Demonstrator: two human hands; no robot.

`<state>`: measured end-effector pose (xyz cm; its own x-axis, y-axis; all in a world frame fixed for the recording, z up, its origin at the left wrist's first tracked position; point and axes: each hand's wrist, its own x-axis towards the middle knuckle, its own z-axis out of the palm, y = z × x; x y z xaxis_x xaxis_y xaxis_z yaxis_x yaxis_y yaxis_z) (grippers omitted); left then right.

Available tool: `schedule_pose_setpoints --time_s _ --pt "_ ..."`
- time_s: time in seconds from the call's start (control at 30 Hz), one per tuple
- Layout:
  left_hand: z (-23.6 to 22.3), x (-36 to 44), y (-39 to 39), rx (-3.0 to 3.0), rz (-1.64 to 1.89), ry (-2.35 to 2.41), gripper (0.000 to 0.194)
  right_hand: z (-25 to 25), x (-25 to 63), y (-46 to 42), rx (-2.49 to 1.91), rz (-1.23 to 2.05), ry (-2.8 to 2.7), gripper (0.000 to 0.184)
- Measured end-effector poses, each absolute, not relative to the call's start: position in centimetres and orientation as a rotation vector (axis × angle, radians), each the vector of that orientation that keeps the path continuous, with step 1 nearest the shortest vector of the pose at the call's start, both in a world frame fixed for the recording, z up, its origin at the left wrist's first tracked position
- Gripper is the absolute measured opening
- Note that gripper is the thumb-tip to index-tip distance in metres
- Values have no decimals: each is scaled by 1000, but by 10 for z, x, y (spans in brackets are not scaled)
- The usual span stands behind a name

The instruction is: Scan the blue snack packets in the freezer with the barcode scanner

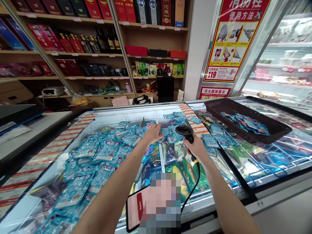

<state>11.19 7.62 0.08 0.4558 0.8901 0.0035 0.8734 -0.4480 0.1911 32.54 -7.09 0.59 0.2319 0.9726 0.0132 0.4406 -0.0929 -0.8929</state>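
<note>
My right hand [197,148] is wrapped around the grip of a black barcode scanner [184,130], and a black cable [198,177] runs down from it. Fingers stretched forward and thumb apart, my left hand [153,132] reaches over small blue packets [166,131] on the freezer's glass top. Whether its fingertips press on a packet is hard to make out. A large heap of the same blue packets [107,152] spreads to the left. More blue packets [211,140] lie right of the scanner.
A brown plastic basket [280,137] with several blue packets stands at right on the chest freezer [117,113]. Bagged frozen goods show beneath the glass. A phone or tablet [136,208] sits at the near edge beside a blurred patch. Shelves [95,53] of boxes and bottles line the back.
</note>
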Motion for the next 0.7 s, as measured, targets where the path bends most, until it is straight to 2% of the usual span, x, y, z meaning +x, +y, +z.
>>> schedule_pose_setpoints --time_s 0.13,0.27,0.37,0.47,0.57,0.7 --pt "10 106 73 2529 13 1495 75 10 322 -74 -1681 814 -1388 24" --pt "15 103 62 2534 146 1621 72 10 319 -75 -1659 833 -1428 23" --pt "10 93 50 2417 514 1689 50 9 318 -76 -1633 846 -1465 21" --pt "-2 76 40 2038 1031 1612 39 8 317 -78 -1596 872 -1486 21" --pt "-15 60 33 1638 1380 1334 34 9 314 -81 -1552 889 -1494 21" --pt "-29 51 32 1386 1524 1110 35 10 306 -83 -1511 919 -1555 23"
